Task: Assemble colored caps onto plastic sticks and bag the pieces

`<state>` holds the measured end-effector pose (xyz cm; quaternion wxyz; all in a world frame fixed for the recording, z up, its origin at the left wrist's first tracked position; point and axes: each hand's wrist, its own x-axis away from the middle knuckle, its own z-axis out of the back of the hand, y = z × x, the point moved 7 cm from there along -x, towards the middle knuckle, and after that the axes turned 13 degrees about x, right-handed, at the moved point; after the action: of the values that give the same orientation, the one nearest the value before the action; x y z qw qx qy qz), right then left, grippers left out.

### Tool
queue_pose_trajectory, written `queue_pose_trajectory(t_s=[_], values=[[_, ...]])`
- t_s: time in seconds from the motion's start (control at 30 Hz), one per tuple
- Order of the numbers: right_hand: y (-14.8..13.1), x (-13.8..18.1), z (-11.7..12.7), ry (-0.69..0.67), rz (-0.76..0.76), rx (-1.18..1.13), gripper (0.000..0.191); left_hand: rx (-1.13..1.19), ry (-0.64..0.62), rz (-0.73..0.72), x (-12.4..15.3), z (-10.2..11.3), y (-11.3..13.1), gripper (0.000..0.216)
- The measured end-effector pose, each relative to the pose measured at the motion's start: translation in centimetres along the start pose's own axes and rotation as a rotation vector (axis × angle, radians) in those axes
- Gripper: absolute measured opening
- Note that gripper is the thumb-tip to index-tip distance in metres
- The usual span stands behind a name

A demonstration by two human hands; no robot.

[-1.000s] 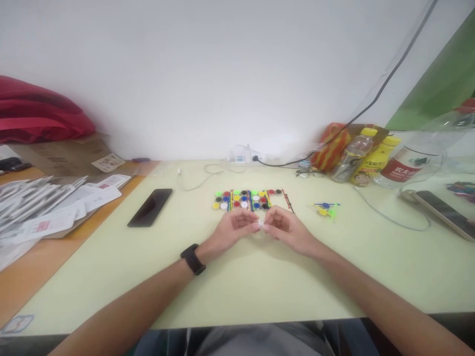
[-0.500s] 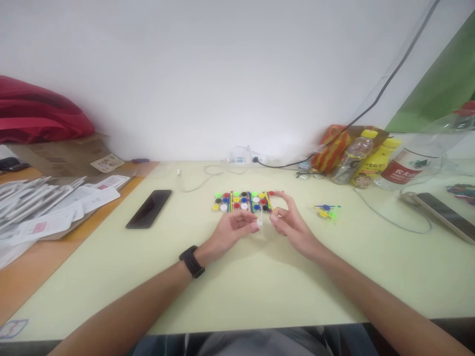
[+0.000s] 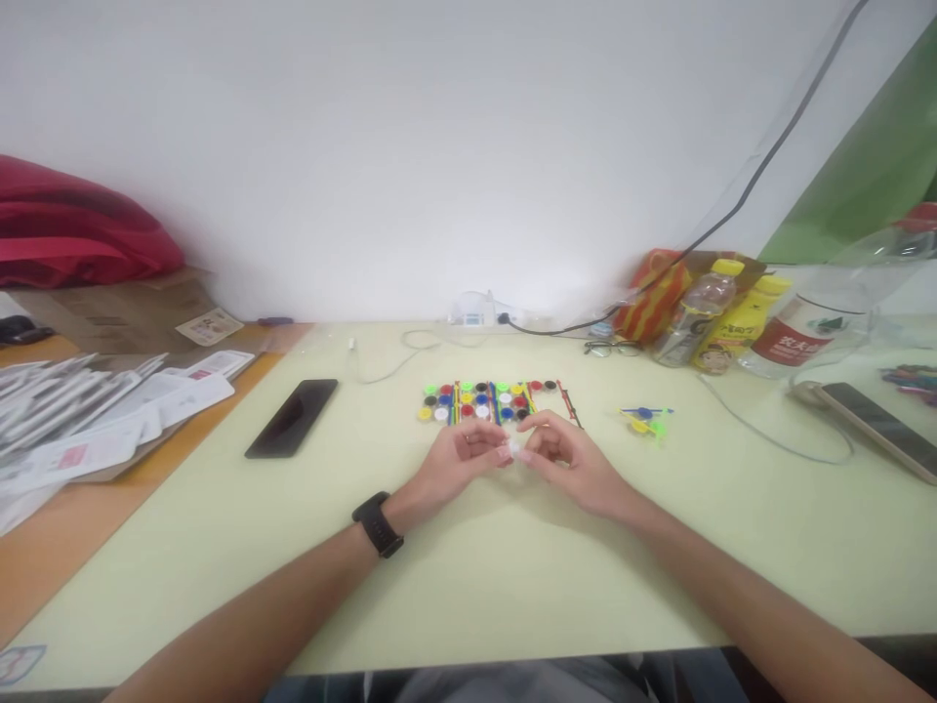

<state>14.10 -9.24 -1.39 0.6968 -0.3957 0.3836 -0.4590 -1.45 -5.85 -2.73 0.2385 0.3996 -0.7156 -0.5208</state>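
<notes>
My left hand [image 3: 458, 459] and my right hand [image 3: 567, 459] meet fingertip to fingertip over the pale table [image 3: 512, 586], both pinching a small white piece [image 3: 514, 447] between them. A black watch sits on my left wrist. Just beyond the hands lies a flat grid of coloured round caps joined by coloured sticks [image 3: 483, 400], with a red stick [image 3: 567, 400] along its right side. A small yellow, blue and green assembly [image 3: 644, 420] lies to the right.
A black phone [image 3: 291, 418] lies left of the grid. White packets [image 3: 95, 420] are heaped at the far left. Bottles [image 3: 732, 317], glasses [image 3: 611, 345], a cable and another phone [image 3: 875, 425] crowd the right side.
My right hand, which had opened and lifted toward the grid half a second ago, has come back down and closed on the white piece with my left hand.
</notes>
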Motion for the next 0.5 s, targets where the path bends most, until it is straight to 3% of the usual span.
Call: queue_pose_trajectory(t_s=[0.33,0.5], values=[[-0.4,0.5,0.1,-0.01,0.113,0.219,0.025,-0.04,-0.001,0.002,0.1,0.0,-0.2,0.03],[-0.7,0.4,1.2,0.056,0.233,0.506,0.022,-0.109,-0.048,0.063,0.0,-0.5,-0.5,0.031]])
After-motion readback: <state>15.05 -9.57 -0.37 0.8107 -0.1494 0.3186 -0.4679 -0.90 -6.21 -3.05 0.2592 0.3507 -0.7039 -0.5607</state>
